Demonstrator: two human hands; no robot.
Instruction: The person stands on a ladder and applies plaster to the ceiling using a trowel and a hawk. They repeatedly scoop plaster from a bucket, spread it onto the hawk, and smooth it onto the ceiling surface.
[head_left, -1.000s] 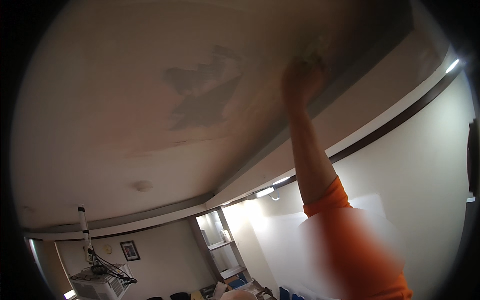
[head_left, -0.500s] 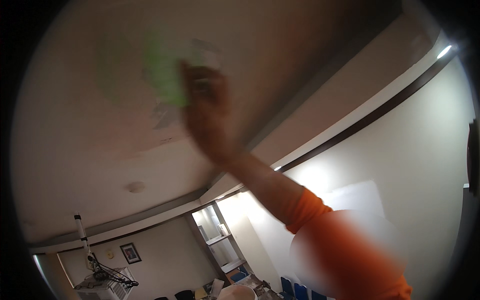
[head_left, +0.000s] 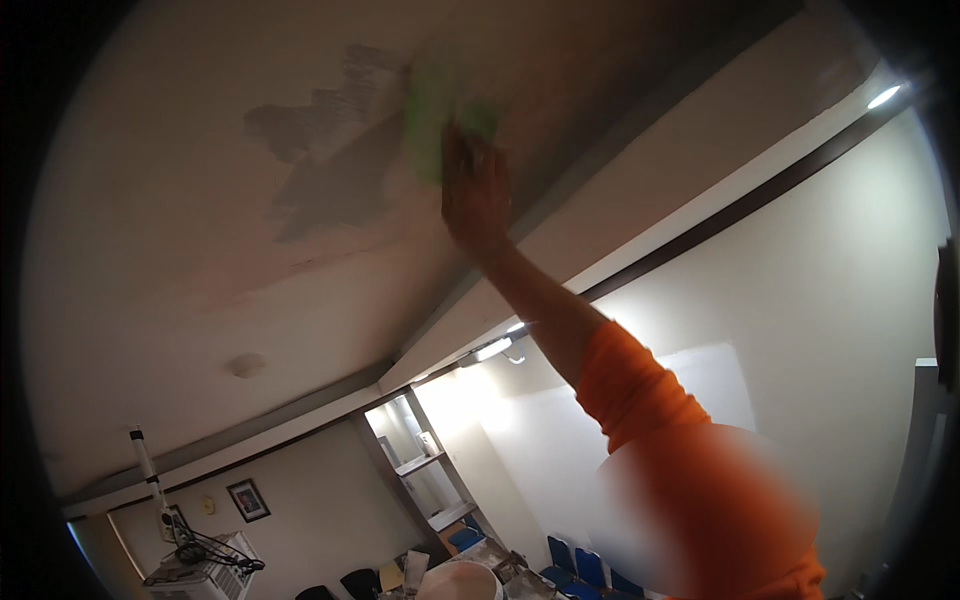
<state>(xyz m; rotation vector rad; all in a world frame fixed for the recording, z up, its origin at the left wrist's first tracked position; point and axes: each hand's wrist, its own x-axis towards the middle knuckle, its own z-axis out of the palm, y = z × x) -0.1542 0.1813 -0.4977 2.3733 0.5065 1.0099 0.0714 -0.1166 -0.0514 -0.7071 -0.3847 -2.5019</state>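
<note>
Overhead work at a pale, matt ceiling (head_left: 130, 270), seen from the worker's head. Progress, as judged from the surface: the work appears partly done. A dark-grey, jagged-edged patch of coating (head_left: 340, 175) covers 1 area of the ceiling, its upper-left margin streaked and uneven. Around it the surface is without the grey layer; below the patch run a reddish stain and a thin, dark crack (head_left: 305, 264), both apparently uncovered. Whether the grey layer is finished cannot be told.

The green, flat, sheet-like hand tool (head_left: 426, 125) lies just beside the patch's right margin, in front of the ceiling; blur conceals whether it touches the surface. The right hand (head_left: 478, 195) grasps it, the fingers seemingly folded against it; the exact placing of the thumb cannot be made out.

Pose: the right arm is raised overhead, entering at the lower right and slanting up and to the left, with the hand above the forearm. An orange fabric sleeve (head_left: 635, 385) is bunched near the elbow, leaving the forearm bare. The left hand is out of view, so its state cannot be told.

Surroundings: a long, pale boxed beam (head_left: 680, 190) at the right of the ceiling, a round, whitish ceiling fixture (head_left: 246, 365), and a round, pale, bucket-like container (head_left: 462, 582) at the lower edge.
</note>
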